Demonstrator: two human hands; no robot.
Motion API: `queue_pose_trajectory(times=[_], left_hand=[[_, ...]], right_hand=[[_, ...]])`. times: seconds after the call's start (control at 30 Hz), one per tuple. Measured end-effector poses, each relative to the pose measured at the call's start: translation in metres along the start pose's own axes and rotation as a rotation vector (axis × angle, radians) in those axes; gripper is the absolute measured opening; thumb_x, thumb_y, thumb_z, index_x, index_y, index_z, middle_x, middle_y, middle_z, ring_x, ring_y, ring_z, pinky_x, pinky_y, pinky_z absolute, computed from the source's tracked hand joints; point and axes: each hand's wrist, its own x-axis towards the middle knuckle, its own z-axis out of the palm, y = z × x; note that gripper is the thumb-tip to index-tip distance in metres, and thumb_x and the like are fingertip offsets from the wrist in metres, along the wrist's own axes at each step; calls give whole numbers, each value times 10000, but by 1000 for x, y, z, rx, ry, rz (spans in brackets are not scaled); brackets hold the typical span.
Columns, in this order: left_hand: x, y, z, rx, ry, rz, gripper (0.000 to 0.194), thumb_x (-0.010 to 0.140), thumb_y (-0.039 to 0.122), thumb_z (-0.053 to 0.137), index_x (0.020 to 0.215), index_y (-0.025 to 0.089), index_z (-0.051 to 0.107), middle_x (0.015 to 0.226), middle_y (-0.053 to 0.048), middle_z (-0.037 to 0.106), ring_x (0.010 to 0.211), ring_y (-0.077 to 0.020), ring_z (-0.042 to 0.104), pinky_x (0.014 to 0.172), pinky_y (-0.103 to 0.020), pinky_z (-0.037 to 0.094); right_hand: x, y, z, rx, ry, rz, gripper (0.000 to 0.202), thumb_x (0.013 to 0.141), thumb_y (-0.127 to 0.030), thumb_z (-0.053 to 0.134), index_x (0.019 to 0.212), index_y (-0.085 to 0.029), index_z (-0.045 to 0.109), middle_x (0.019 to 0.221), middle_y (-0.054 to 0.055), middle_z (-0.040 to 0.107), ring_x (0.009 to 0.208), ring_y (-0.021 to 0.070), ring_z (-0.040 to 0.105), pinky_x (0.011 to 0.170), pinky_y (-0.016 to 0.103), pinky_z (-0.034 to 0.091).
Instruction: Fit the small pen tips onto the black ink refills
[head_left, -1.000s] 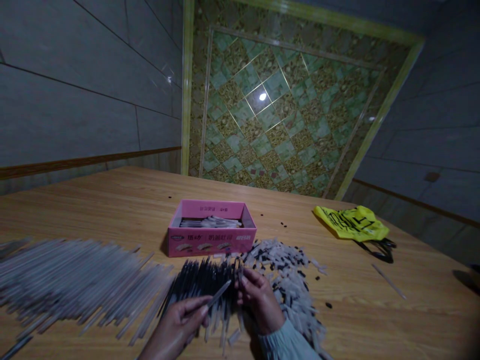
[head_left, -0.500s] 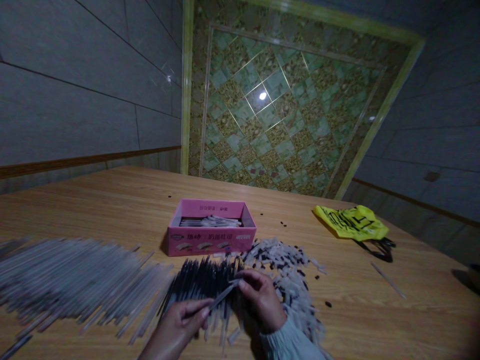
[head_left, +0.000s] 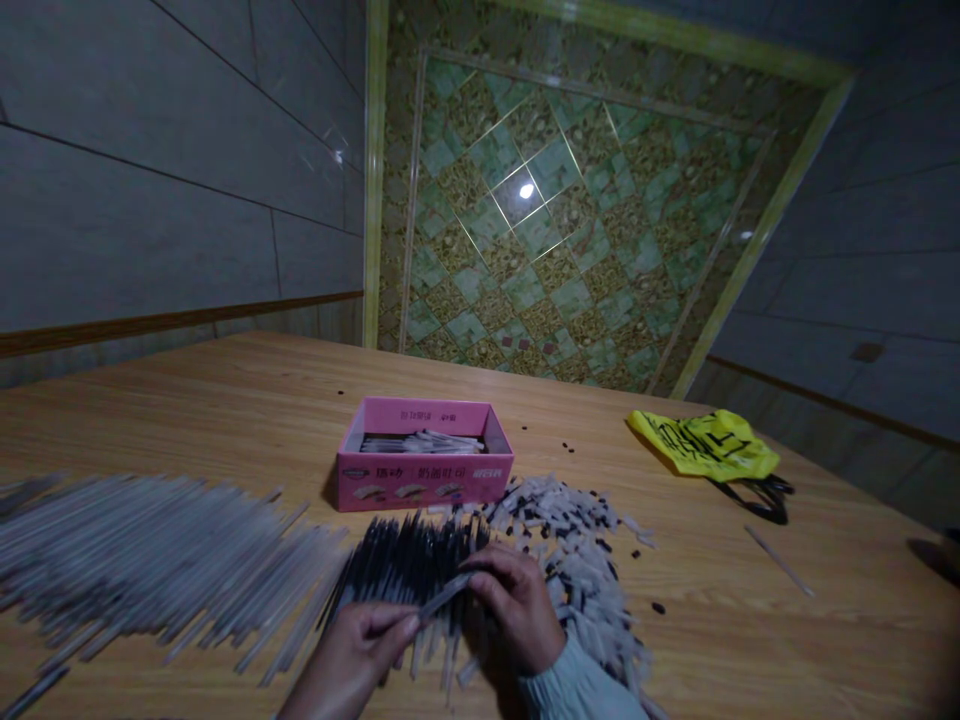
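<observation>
My left hand (head_left: 360, 645) pinches the lower end of a thin grey stick (head_left: 442, 598) between thumb and forefinger. The fingers of my right hand (head_left: 517, 605) close round its upper end, whose tip is hidden. Under and behind both hands lies a bundle of dark-tipped sticks (head_left: 409, 560). To the left spreads a wide pile of pale translucent sticks (head_left: 157, 560). Small white and black pieces (head_left: 589, 580) are heaped beside my right hand.
A pink open box (head_left: 424, 485) holding pale sticks stands behind the bundle. A yellow bag (head_left: 705, 445) with black straps lies at the right. Nearer on the wooden table (head_left: 750, 640) is a single stick (head_left: 780, 560). A few black bits are scattered about.
My right hand has shifted slightly down and left along the held stick. My left hand has barely moved.
</observation>
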Motion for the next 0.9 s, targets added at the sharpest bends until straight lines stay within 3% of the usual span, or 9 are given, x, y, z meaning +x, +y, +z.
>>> queue_pose_trajectory(times=[0.27,0.4,0.6,0.8,0.9], left_hand=[[-6,9,0,79,158,70,364,695,462,540,750,159,735,550,-20,617,541,-164,509,516,-250,397],[-9,14,1,177,228,147,283,717,381,542,765,195,750,682,-53,705,689,-211,606,654,-280,465],[-9,14,2,389,245,245,288,791,269,467,887,214,733,740,-60,696,714,-196,627,643,-266,471],[-6,5,5,524,286,293,292,818,250,439,900,237,718,803,-53,699,760,-187,637,696,-269,480],[-1,-2,-3,586,410,349,307,826,324,433,1024,230,649,956,-63,676,915,-201,602,815,-297,454]], right_hand=[[-3,1,6,-66,17,30,163,798,-268,570,780,-202,717,642,26,612,612,158,572,576,245,426],[-5,6,13,37,46,167,158,781,-282,579,738,-182,694,623,15,573,531,138,555,490,233,417],[-5,12,24,339,134,441,277,669,-418,665,649,-145,624,438,-41,482,346,106,479,347,209,355],[-7,12,31,473,157,521,346,603,-458,713,626,-134,591,412,-57,473,315,75,424,331,210,379],[2,3,28,455,237,480,307,633,-425,699,683,-135,612,476,-44,491,385,82,434,359,221,429]])
